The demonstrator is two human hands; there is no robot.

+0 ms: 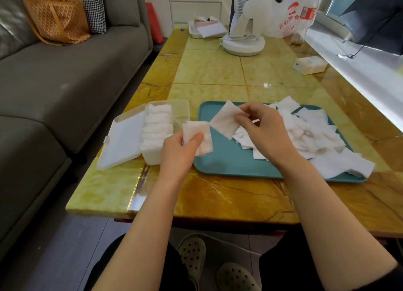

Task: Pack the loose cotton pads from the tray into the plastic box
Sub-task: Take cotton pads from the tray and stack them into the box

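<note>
Daylight pours in from the right, glaring off the white window sill [370,77] and leaving bright reflections on the glossy marble table [218,72]. The heaped cotton pads [305,133] wash out to near-featureless white. The gray sofa [54,83] at left sits dimmer. Shadows fall soft and faint. Wide-angle distortion bends straight lines toward the frame's edges, while the center holds reasonably sharp.

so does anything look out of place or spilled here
Only the pad pile: it overflows the teal tray, with several pads hanging over its near right corner and far rim. The plastic box sits upright, its lid open.
</note>
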